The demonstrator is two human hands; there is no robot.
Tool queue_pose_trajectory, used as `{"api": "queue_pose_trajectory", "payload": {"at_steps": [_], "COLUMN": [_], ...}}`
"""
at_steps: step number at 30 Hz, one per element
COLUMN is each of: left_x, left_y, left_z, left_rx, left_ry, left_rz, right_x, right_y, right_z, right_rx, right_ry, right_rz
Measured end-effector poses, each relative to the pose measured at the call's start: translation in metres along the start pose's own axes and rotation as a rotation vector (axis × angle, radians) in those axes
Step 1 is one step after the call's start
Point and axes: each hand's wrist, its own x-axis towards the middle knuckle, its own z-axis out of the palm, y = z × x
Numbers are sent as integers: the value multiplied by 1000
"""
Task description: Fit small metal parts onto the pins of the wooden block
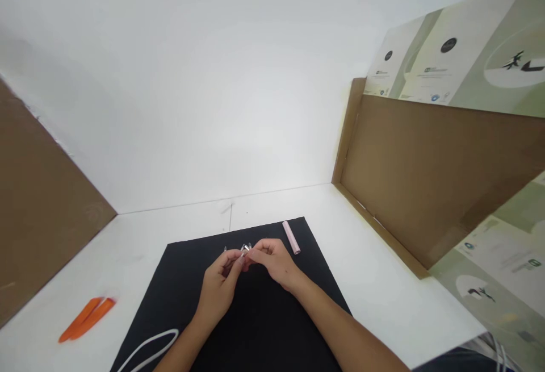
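My left hand (219,284) and my right hand (276,260) meet over the far middle of a black mat (276,326). Thumb and fingers are pinched together on both, fingertips touching or nearly so. Small shiny silvery pieces (246,248) show at and just beyond the fingertips; whether they are held or lie on the mat, I cannot tell. What sits between the fingers is too small to name. To the right of my right hand, a pale pink tube (291,238) lies on the mat near its far right corner.
A white cord (154,340) loops beside my left forearm. Orange streaks (87,320) mark the white table (374,281) at the left. Brown cardboard panels stand at the left (38,207) and right (434,173), and a white wall (221,88) rises behind.
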Motion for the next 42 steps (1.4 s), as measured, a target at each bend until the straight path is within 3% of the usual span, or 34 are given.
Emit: {"api": "queue_pose_trajectory", "payload": {"at_steps": [10,22,25,30,35,42], "left_x": [0,-1,2,14,16,12], "left_y": [-7,-2,-6,-21,-25,-31], "left_z": [-3,2,-1,-15,-18,-15], "left_rx": [-35,-43,-35,176,313,666], "left_ry": [30,-18,32,313,259,185], "left_rz": [-13,-25,-31,-61,-135,-22], "right_x": [-4,-1,-1,1,5,4], "right_y": [6,-3,-4,-7,-7,-12], "right_z": [-4,2,0,-7,-11,-11], "right_rx": [-148,17,-5,-64,-14,-18], "right_ry": [-123,-20,-30,114,191,193], "right_rz": [-160,-52,-50,-51,-20,-30]}}
